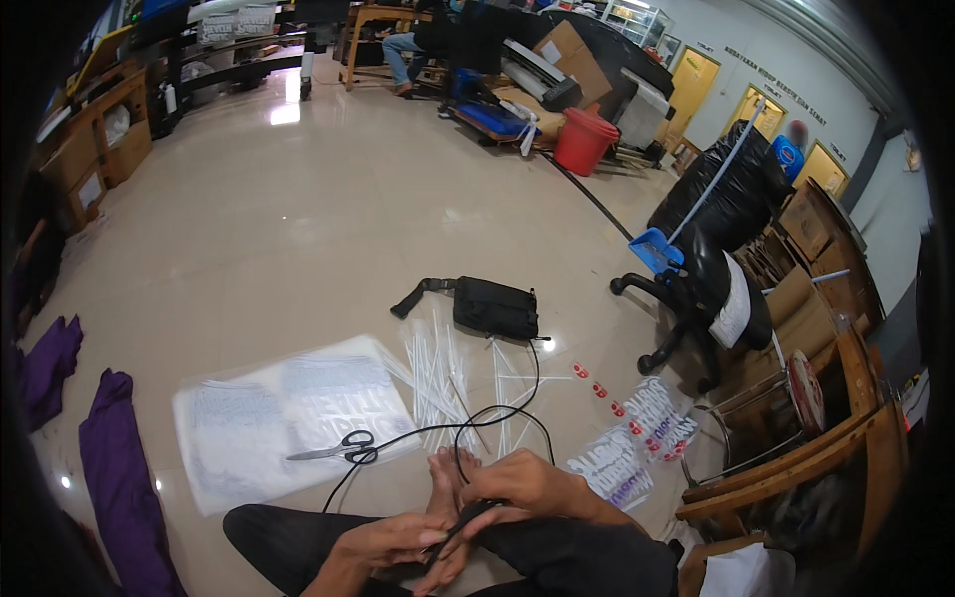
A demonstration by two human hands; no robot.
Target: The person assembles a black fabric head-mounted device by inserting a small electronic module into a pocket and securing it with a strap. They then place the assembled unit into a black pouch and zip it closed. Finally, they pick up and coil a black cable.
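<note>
Over my crossed legs, my left hand (393, 540) pinches a narrow black piece (466, 523) between thumb and fingers. My right hand (535, 490) is closed around the same piece from the other side; whether it is a cable end or a strap is unclear. A thin black cable (507, 408) loops across the floor from a black pouch (494, 308) to my hands. Black-handled scissors (356, 448) lie on a clear plastic sheet stack (219, 473) with pale lettering, left of my feet. Thin white sticks (433, 383) are scattered between the stack and the pouch.
Lettered transfer sheets (609, 466) and red round stickers (599, 390) lie right. Beyond are a wheeled chair (686, 298), blue dustpan (657, 251) and red bucket (585, 141). Wooden furniture (786, 463) crowds the right; purple cloth (119, 468) lies left. A person (403, 60) sits far back.
</note>
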